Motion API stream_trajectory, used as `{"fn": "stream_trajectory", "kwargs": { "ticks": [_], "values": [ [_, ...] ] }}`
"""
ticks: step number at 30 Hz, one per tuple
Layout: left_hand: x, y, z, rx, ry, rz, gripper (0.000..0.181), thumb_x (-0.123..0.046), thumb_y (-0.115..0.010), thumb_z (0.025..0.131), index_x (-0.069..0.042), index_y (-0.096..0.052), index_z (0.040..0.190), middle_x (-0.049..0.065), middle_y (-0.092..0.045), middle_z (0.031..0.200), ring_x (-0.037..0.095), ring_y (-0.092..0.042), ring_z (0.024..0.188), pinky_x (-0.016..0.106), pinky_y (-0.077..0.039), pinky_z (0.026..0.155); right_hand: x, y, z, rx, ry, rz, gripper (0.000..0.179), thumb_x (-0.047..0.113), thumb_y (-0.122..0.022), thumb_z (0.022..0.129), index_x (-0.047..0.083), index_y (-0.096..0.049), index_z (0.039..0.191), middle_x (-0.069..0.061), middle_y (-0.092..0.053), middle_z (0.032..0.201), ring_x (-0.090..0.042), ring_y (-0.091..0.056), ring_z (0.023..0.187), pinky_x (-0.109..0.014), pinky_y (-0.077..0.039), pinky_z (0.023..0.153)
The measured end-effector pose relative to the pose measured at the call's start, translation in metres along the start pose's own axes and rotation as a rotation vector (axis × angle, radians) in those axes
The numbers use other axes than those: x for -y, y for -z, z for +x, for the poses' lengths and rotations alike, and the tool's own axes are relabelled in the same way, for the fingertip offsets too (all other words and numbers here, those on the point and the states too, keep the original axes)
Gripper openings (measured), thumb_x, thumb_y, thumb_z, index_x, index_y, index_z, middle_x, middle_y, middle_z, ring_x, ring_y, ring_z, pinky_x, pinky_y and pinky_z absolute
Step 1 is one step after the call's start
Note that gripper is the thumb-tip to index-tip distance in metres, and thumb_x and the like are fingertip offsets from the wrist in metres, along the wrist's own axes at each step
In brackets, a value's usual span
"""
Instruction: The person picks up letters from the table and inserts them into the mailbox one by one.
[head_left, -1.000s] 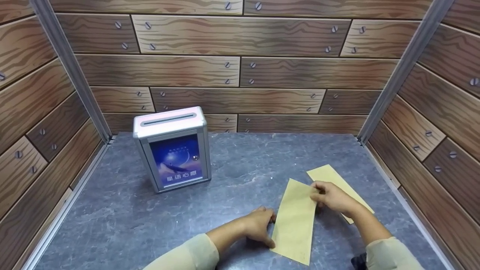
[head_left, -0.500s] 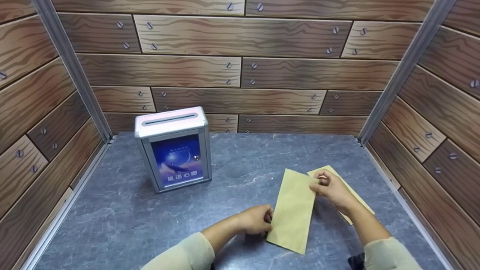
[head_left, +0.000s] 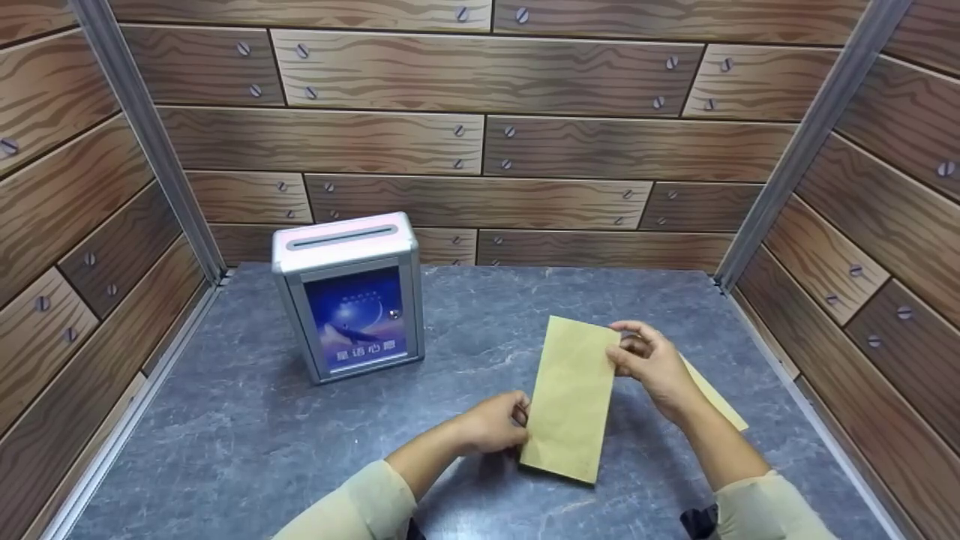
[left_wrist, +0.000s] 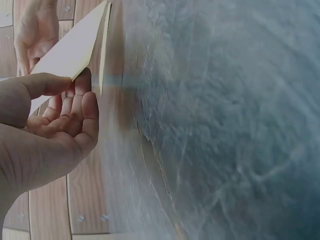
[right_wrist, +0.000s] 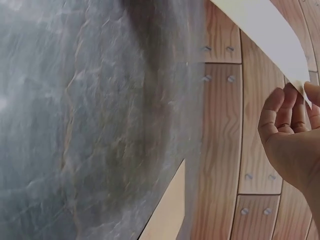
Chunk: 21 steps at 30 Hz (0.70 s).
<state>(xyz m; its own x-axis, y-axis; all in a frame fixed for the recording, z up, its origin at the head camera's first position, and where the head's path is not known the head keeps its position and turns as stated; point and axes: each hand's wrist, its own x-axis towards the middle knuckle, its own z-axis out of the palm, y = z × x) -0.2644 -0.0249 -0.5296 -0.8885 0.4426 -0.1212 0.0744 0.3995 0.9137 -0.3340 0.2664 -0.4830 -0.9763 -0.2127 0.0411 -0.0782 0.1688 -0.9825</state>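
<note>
A plain yellow-tan paper envelope (head_left: pixel 571 401) is held up between both hands, above the table and tilted. My left hand (head_left: pixel 495 424) pinches its lower left edge; in the left wrist view the thumb lies on one face and curled fingers are behind. At the upper right edge my right hand (head_left: pixel 656 367) pinches it between thumb and fingers, as the right wrist view also shows. A second yellow piece (head_left: pixel 716 397) of the same look lies on the table, partly hidden behind the right hand; its corner (right_wrist: pixel 172 200) shows in the right wrist view.
A silver box (head_left: pixel 346 300) with a slot in its top and a blue picture door with a lock stands at the back left. The grey marbled table (head_left: pixel 247 450) is bounded by wood-patterned walls (head_left: pixel 480 142) with metal corner posts.
Both hands have raised the envelope and carried it up and leftward in the head view. The left fingers have closed on its edge. The silver box stays in place.
</note>
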Motion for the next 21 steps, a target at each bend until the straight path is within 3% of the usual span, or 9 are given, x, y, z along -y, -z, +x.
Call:
{"fn": "stream_trajectory", "kwargs": {
  "ticks": [5, 9, 17, 21],
  "values": [
    [0.004, 0.005, -0.001, 0.061, 0.017, -0.123, 0.023, 0.008, -0.068, 0.088, -0.006, -0.06, 0.105, 0.002, -0.063, 0.096, 0.013, -0.059, 0.076, 0.02, -0.049, 0.065, 0.004, -0.011, -0.003, 0.046, 0.018, -0.054, 0.056, 0.002, -0.071, 0.103, 0.001, -0.043, 0.152, -0.007, -0.07, 0.103, -0.014, -0.071, 0.087, -0.033, -0.067, 0.076],
    [0.004, 0.011, -0.001, 0.078, 0.004, -0.167, 0.019, 0.003, -0.068, 0.091, -0.006, -0.06, 0.106, 0.001, -0.062, 0.093, 0.014, -0.058, 0.076, 0.021, -0.05, 0.067, 0.007, -0.02, -0.004, 0.047, 0.034, -0.082, 0.053, 0.0, -0.07, 0.103, 0.002, -0.046, 0.15, -0.008, -0.069, 0.102, -0.014, -0.071, 0.085, -0.034, -0.067, 0.072],
    [-0.005, 0.033, 0.001, -0.067, -0.093, -0.276, 0.023, -0.006, -0.062, 0.104, -0.003, -0.052, 0.125, 0.009, -0.065, 0.11, 0.017, -0.065, 0.09, 0.032, -0.061, 0.084, 0.009, -0.03, -0.002, 0.052, 0.058, -0.063, 0.053, 0.001, -0.068, 0.104, 0.006, -0.048, 0.152, -0.007, -0.066, 0.102, -0.015, -0.069, 0.083, -0.034, -0.067, 0.071],
    [-0.013, 0.044, 0.002, -0.156, -0.127, -0.283, 0.03, -0.007, -0.058, 0.107, -0.003, -0.05, 0.136, 0.016, -0.07, 0.12, 0.017, -0.069, 0.093, 0.034, -0.062, 0.09, 0.011, -0.036, -0.001, 0.052, 0.05, -0.039, 0.055, 0.001, -0.069, 0.104, 0.009, -0.051, 0.155, -0.005, -0.067, 0.104, -0.014, -0.067, 0.083, -0.031, -0.065, 0.071]
  ]
}}
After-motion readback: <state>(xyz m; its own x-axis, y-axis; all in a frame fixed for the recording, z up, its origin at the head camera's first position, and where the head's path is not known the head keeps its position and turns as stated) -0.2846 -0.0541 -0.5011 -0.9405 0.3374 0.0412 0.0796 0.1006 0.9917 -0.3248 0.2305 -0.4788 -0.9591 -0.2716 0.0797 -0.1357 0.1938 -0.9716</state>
